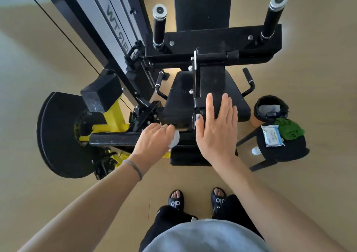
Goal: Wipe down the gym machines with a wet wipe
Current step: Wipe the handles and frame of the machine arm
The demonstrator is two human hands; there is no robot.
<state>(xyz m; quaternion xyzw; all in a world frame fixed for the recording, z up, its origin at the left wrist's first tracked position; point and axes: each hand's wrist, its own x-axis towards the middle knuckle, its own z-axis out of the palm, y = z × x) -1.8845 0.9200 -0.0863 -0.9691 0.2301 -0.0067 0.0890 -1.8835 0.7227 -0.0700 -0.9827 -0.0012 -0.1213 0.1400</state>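
A black gym machine with a padded seat [179, 89] and yellow frame parts stands in front of me. My left hand [154, 138] grips a crumpled white wet wipe [174, 139] against the machine's black square bar [114, 139], just below the seat's front edge. My right hand [216, 124] is held flat with straight fingers over the seat's front right part, beside a black metal bracket [199, 105]. Whether the palm touches the pad is unclear.
A black stool [289, 155] at the right carries a pack of wipes [271, 136] and a green cloth [288, 129]. Behind it stands a round bin [270, 108] lined with a black bag. A large black disc [56, 136] sits at the left. My sandalled feet [197, 200] stand on tan floor.
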